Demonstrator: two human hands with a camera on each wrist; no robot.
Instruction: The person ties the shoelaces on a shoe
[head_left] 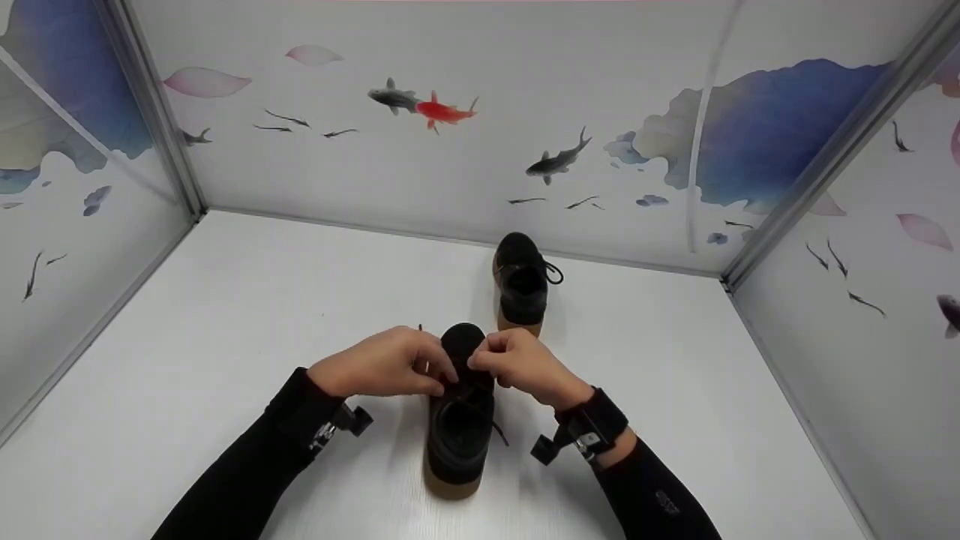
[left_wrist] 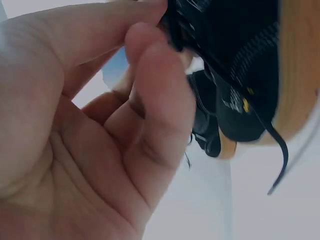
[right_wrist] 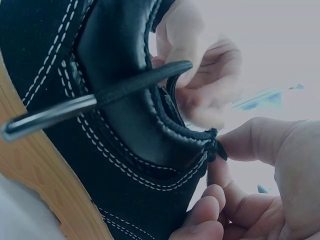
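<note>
A black lace-up shoe point(head_left: 459, 442) with a tan sole stands in front of the person, its toe pointing away. My right hand point(head_left: 529, 367) is over the right side of its lacing. Thumb and forefinger of the right hand point(right_wrist: 260, 175) pinch a black shoelace point(right_wrist: 220, 149) at the eyelet edge. On the left side of the lacing, my left hand point(head_left: 390, 364) has its thumb and fingers bent together at the lace point(left_wrist: 172, 25); its fingertips are partly hidden. One loose lace end point(left_wrist: 280, 150) hangs past the toe; another, with a shiny tip point(right_wrist: 50, 117), crosses the shoe's side.
A second black shoe point(head_left: 523, 281) stands farther back, slightly right, near the rear wall. White panels with painted fish point(head_left: 446, 112) enclose the white tabletop point(head_left: 247, 300) at the back and both sides. Each wrist wears a strapped camera point(head_left: 592, 427).
</note>
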